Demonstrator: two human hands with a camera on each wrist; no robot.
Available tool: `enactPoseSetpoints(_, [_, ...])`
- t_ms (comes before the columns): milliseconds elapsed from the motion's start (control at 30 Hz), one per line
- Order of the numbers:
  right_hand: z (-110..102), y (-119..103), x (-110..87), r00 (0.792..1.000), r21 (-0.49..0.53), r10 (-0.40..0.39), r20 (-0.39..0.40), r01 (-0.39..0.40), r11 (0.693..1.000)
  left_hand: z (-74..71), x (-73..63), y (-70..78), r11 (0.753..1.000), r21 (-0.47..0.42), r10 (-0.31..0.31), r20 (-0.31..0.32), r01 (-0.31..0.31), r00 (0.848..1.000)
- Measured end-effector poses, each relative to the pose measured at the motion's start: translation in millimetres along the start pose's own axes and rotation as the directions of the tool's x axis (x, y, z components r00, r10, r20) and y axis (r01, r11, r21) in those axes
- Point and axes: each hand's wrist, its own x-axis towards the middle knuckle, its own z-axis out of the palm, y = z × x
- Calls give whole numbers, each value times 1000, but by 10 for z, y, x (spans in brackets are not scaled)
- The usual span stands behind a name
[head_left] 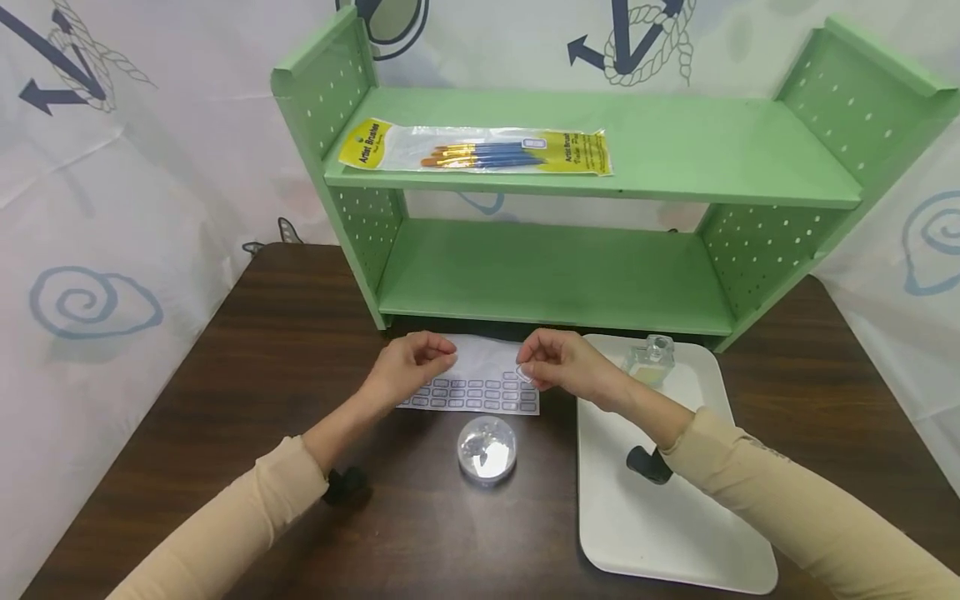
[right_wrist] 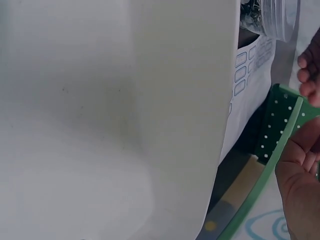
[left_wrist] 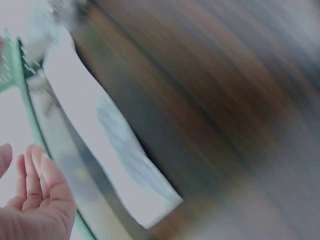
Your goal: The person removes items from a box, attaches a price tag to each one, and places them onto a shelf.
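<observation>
A white sheet of small blue-framed label stickers [head_left: 480,354] lies on the dark table in front of the shelf. Over its right part, my right hand [head_left: 566,362] pinches a small white label sticker [head_left: 524,374] between thumb and fingertips. My left hand [head_left: 414,367] hovers at the sheet's left side, fingers bent loosely, holding nothing. The left wrist view shows that hand's thumb apart from its fingers [left_wrist: 42,177]. Just nearer than the sheet stands a round clear jar [head_left: 487,450] of small metallic pieces, also partly seen in the right wrist view.
A white tray [head_left: 622,517] at right holds a clear glass bottle [head_left: 651,360] and a black cylindrical piece [head_left: 648,464]. Another black object [head_left: 347,483] sits beside the left cuff. Behind, a green shelf [head_left: 555,271] bears a labelled pack of artist brushes [head_left: 480,150].
</observation>
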Motion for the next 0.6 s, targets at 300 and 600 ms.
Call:
enactPoseSetpoints(300, [74,-16,-54,998,-23,-33,61,34,999,297,-63,369,987,-159,51,240,-13,970])
enactPoseSetpoints(600, [109,-61,-100,994,-72,-49,98,56,996,376,-98,431,985,-163,94,297,-46,950])
